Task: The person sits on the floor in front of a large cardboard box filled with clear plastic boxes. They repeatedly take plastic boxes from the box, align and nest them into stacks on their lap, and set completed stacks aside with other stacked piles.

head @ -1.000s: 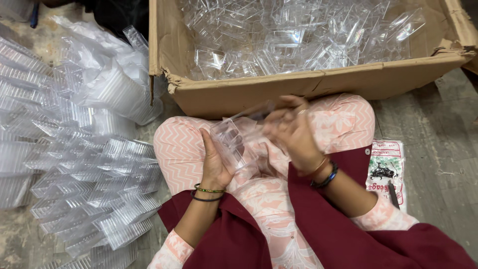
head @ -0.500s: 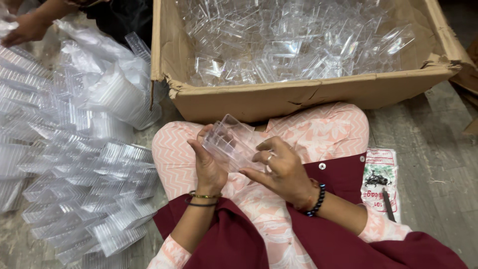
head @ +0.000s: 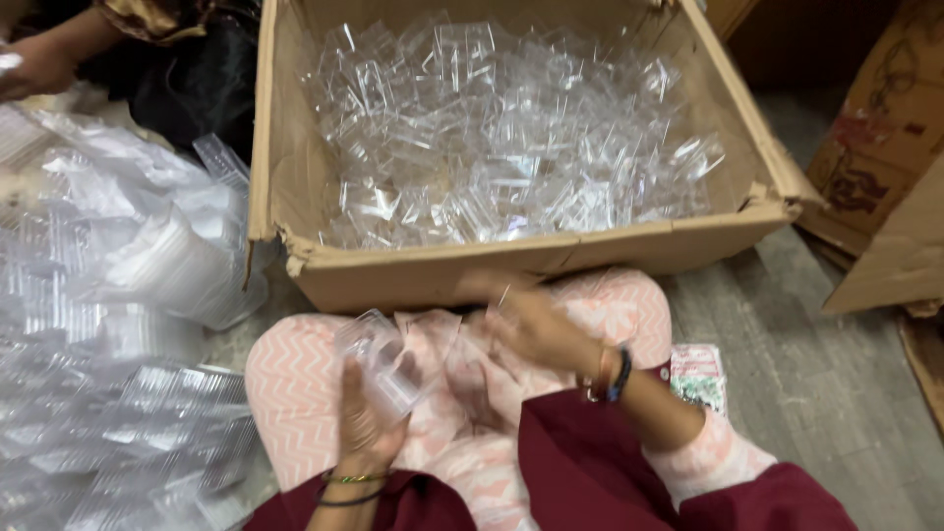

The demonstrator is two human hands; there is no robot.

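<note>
nearby, brown cardboard box, clear packs

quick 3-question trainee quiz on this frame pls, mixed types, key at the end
1. True or false: the cardboard box in front of the person holds clear plastic pieces.
2. Which hand holds the clear plastic container? A) left hand B) right hand C) neither
3. Fill in: the stacks of clear plastic trays lie on the person's ____ side.

Key
1. True. The box is open and filled with them.
2. A. The left hand grips it over the lap; the right hand is blurred, nearer the box, and shows nothing clearly in it.
3. Left.
</note>
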